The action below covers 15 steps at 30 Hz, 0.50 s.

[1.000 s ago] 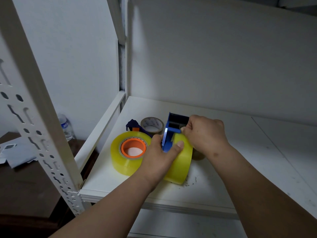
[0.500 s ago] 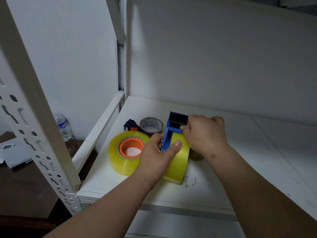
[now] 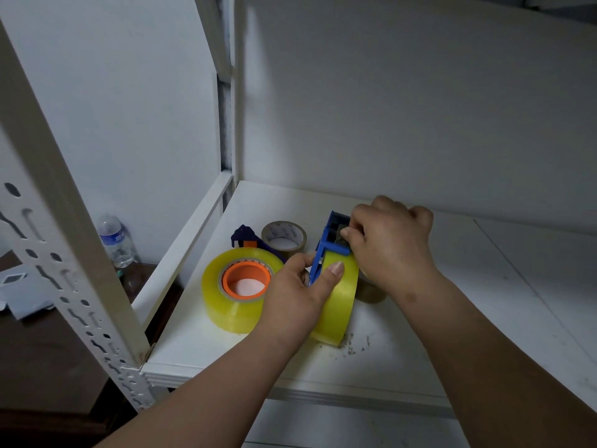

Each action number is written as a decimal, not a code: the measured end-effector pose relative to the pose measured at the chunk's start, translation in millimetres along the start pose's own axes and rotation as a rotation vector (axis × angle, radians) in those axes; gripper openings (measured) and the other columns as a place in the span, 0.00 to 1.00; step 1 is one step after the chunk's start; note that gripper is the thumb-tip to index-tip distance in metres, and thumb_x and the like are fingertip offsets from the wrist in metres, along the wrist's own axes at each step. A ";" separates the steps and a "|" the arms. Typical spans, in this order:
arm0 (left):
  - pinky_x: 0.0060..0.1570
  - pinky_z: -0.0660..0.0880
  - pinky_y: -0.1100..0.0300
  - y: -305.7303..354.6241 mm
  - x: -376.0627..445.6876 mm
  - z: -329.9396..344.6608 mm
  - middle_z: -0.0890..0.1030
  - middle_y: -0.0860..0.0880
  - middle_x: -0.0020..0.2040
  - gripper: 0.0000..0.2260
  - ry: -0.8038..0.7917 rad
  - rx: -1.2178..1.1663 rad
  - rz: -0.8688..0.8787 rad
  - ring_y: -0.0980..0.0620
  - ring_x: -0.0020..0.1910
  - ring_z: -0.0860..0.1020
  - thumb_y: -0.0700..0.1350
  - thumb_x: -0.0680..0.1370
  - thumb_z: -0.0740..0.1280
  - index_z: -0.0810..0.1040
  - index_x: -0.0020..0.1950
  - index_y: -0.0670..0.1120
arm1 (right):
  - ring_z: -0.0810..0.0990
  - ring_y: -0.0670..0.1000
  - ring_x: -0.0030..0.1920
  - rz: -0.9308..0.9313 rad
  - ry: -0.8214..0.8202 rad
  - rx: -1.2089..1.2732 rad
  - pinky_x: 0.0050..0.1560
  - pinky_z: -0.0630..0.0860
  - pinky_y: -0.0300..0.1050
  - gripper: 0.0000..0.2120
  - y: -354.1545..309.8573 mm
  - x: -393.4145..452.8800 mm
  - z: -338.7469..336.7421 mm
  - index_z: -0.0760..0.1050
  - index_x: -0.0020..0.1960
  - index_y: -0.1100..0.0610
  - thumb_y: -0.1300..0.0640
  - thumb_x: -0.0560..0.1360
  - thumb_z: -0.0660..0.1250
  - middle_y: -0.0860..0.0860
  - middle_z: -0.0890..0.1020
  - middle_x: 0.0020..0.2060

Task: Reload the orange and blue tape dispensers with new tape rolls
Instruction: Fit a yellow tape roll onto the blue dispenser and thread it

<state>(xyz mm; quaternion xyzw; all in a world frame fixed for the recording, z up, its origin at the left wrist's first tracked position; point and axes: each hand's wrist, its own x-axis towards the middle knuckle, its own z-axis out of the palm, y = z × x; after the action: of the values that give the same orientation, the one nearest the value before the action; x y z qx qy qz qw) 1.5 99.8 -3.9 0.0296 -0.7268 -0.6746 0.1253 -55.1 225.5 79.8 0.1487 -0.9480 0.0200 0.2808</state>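
Note:
A yellow tape roll stands on edge on the white shelf, set in the blue dispenser. My left hand grips the roll and the dispenser's side, thumb across the roll's face. My right hand pinches at the blue dispenser's front end, above the roll. To the left lies a second yellow roll flat on the shelf, fitted on the orange dispenser's hub; a dark blue part sticks out behind it.
A brown tape roll lies behind the yellow rolls, and another brownish roll shows under my right wrist. A perforated white upright stands at left. A water bottle sits beyond it. Debris specks lie near the shelf's front.
My right hand's fingers have shifted slightly at the dispenser's front end. Both hands and the roll stay in about the same place; the view has drifted a little.

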 end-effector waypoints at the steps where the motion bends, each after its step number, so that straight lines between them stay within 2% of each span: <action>1: 0.27 0.65 0.73 0.4 0.6 0.3 0.74 0.65 0.25 0.16 0.010 0.011 0.003 0.64 0.27 0.71 0.57 0.74 0.69 0.79 0.54 0.47 | 0.74 0.55 0.41 -0.010 0.022 -0.003 0.47 0.54 0.48 0.07 -1.1 -1.5 -0.8 0.74 0.36 0.52 0.51 0.72 0.67 0.49 0.71 0.37; 3: 0.27 0.65 0.73 0.7 1.4 1.5 0.74 0.67 0.25 0.16 0.026 0.038 0.013 0.65 0.27 0.72 0.58 0.75 0.69 0.79 0.54 0.47 | 0.75 0.56 0.42 -0.022 0.056 -0.001 0.49 0.58 0.50 0.06 -3.0 -3.6 -2.9 0.76 0.37 0.53 0.53 0.71 0.69 0.51 0.74 0.38; 7: 0.27 0.66 0.74 1.4 2.7 3.0 0.75 0.68 0.27 0.15 0.047 0.068 0.007 0.67 0.28 0.73 0.59 0.74 0.68 0.80 0.52 0.50 | 0.74 0.56 0.44 -0.042 0.093 0.006 0.49 0.56 0.49 0.05 -4.0 -7.4 -6.1 0.76 0.38 0.54 0.54 0.72 0.68 0.52 0.75 0.40; 10: 0.29 0.66 0.69 2.0 4.8 4.0 0.75 0.57 0.29 0.16 0.081 0.104 0.010 0.61 0.29 0.72 0.62 0.74 0.67 0.80 0.50 0.51 | 0.75 0.54 0.43 -0.068 0.138 0.055 0.50 0.56 0.49 0.05 -6.1 -10.5 -9.4 0.76 0.39 0.54 0.55 0.73 0.67 0.51 0.75 0.40; 13: 0.30 0.64 0.62 3.4 10.1 5.3 0.72 0.54 0.30 0.17 0.109 0.142 0.008 0.57 0.28 0.69 0.62 0.74 0.67 0.81 0.47 0.48 | 0.75 0.53 0.40 -0.088 0.174 0.070 0.52 0.57 0.50 0.06 -12.1 -10.4 -13.7 0.73 0.38 0.53 0.55 0.73 0.64 0.49 0.75 0.38; 15: 0.29 0.64 0.63 5.5 10.7 5.6 0.71 0.54 0.29 0.18 0.105 0.168 0.008 0.57 0.27 0.69 0.62 0.74 0.66 0.81 0.47 0.47 | 0.75 0.53 0.39 -0.071 0.146 0.081 0.53 0.57 0.51 0.08 -13.0 -10.2 -14.9 0.68 0.37 0.51 0.55 0.75 0.63 0.47 0.73 0.35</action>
<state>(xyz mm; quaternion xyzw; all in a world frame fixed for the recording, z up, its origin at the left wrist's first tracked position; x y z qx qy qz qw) -9.4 103.5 2.7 0.0724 -0.7734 -0.6083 0.1630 -35.3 217.7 86.3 0.1914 -0.9176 0.0591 0.3433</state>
